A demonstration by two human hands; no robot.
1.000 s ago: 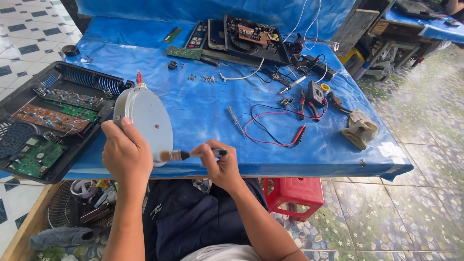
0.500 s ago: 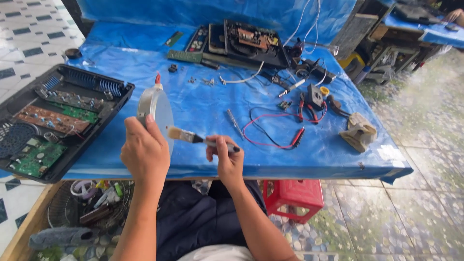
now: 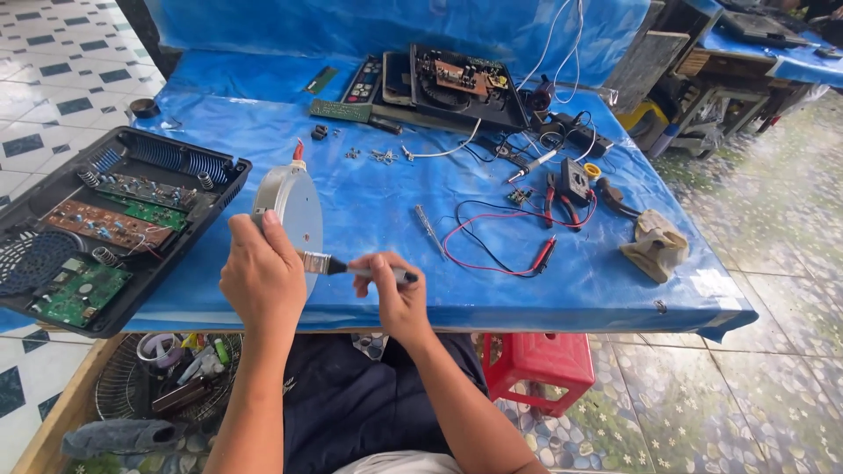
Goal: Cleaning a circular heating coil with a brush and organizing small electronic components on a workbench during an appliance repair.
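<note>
At the near edge of the bench [image 3: 369, 202], the left hand [image 3: 262, 279] holds a round grey metal disc [image 3: 294, 211] up on its rim, its fingers clamped around the lower edge so the flat face turns toward the right hand [image 3: 397, 298]. That hand's fingers are closed on the dark handle of a small paintbrush [image 3: 351, 267], pen-fashion, with the bristles just touching the disc face beside the left thumb. Held on edge like this, the face seems to be offered to the brush, and anything brushed loose can fall clear of the blue cover.

Left of the left fingers, an opened black appliance casing [image 3: 105, 228] lies with its green and brown circuit boards [image 3: 88, 254] face up. Beyond the right fingers, a slim screwdriver [image 3: 430, 230] lies near red and black test leads [image 3: 509, 241]; red-handled pliers [image 3: 555, 197] sit farther off. A second opened unit [image 3: 452, 83] rests at the far side, well apart from both hands.

The disc's far face is turned away, and the left palm covers where the fingers grip it. A small red part at the disc's top is too small to identify. The loose screws beyond the disc are hard to make out, and the low basket below the left hand holds a jumble I cannot sort.
</note>
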